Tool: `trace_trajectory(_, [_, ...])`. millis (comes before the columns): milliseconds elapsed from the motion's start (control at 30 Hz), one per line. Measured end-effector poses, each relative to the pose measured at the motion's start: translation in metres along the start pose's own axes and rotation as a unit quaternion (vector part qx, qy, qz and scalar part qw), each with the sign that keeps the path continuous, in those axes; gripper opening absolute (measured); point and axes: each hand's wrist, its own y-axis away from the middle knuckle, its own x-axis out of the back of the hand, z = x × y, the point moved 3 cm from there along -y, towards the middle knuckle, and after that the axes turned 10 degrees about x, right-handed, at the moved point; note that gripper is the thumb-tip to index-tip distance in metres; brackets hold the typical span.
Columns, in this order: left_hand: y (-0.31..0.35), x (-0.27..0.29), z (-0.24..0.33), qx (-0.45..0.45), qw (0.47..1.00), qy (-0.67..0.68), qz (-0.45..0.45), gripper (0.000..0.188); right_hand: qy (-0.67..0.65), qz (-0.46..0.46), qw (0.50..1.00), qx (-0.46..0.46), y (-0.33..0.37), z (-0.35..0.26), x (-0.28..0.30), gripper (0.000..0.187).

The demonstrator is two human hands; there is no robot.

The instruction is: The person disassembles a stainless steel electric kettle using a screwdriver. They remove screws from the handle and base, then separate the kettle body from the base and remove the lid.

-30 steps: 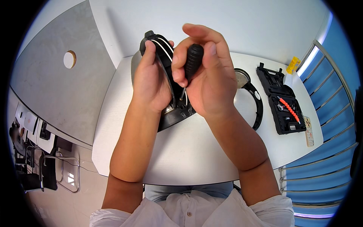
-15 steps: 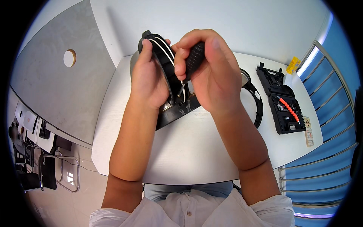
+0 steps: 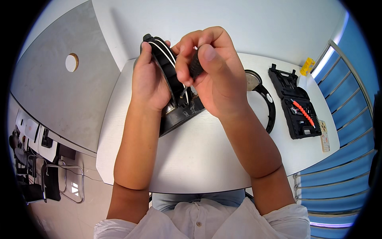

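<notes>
Clearly, both hands are occupied. The right hand (image 3: 217, 75) has its grip closed round the dark ribbed handle of a screwdriver (image 3: 196, 68), fingers and thumb wrapped about it. The shaft slants down and to the left, its tip at the inside of a black casing (image 3: 170, 77); whether it sits in a screw is too small to tell. The left hand (image 3: 149, 81) has its grip on the casing's left side, thumb near the top, holding it tilted up.

Along the casing's inside run 2 white wires (image 3: 164, 51), curving from its top down toward the screwdriver tip. The casing is over the left half of the worktop (image 3: 207, 163), toward the far edge; its lower end reaches down between the forearms.

Right of the right hand, a black ring (image 3: 270, 105) lies near the middle of the far edge, with a round metal piece (image 3: 252, 80) at its far side. Beyond that, toward the right edge, lies an opened black case (image 3: 293, 97) with an orange shaft (image 3: 304, 112) in its nearer half. A beige strip (image 3: 325, 139) lies just beside the case, at the right edge. At the far right corner is a yellow box (image 3: 307, 66).
</notes>
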Motion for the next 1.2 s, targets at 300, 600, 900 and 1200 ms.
trace_trajectory(300, [0.002,-0.005,-0.001,0.049,0.988,-0.005,-0.148,0.045,-0.012,0.009,1.0,-0.015,0.0,-0.002,-0.004,0.036])
trace_trajectory(600, [0.004,-0.019,-0.012,-0.004,0.998,-0.014,0.064,0.045,0.056,-0.011,0.998,0.022,0.004,-0.001,-0.003,0.032])
trace_trajectory(900, [0.006,-0.017,-0.009,0.053,0.991,0.008,-0.125,0.043,-0.005,-0.072,0.997,0.04,0.004,0.001,-0.006,0.038])
trace_trajectory(1200, [0.002,-0.015,-0.01,0.039,0.997,0.047,-0.039,0.047,-0.134,-0.031,0.988,0.065,0.004,0.002,0.001,0.028])
